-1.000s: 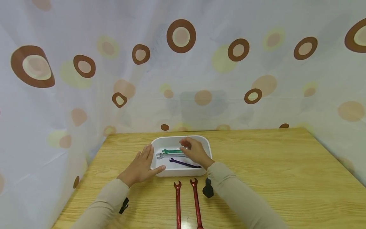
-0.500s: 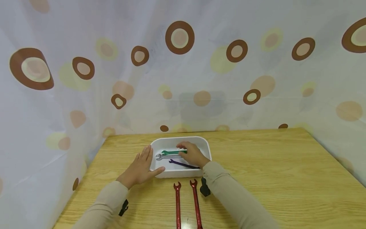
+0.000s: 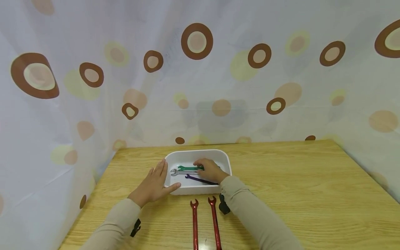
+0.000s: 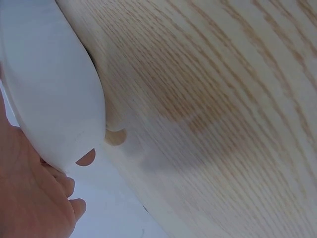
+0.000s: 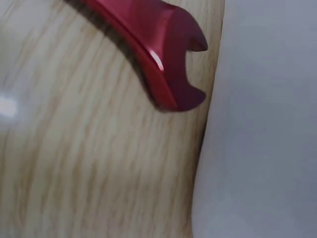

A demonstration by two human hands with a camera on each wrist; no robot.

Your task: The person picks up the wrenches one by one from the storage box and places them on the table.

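Since the earlier frames, the right hand (image 3: pixel 210 169) has been lowered from above the white tray (image 3: pixel 226 163) down into it — its fingertips are now set on the handle of the green wrench (image 3: pixel 186 168). Whether the fingers are actually pinched round the handle cannot be told from this view; contact with the wrench is judged to be just made, with no lift yet.

At the left, the left hand (image 3: pixel 153 182) is laid flat against the tray's left wall, fingers straight and thumb along the near edge, so the tray is steadied. Inside the tray, a silver wrench (image 3: pixel 179 172) is seen just below the green one, and a purple wrench (image 3: pixel 200 179) lies nearer the front wall. On the wooden table (image 3: pixel 297 180), just in front of the tray, two red wrenches (image 3: pixel 204 222) lie side by side — one open-ended head fills the right wrist view (image 5: pixel 171 74). Behind the table, a white curtain with brown rings (image 3: pixel 197 41) is hung on all sides.
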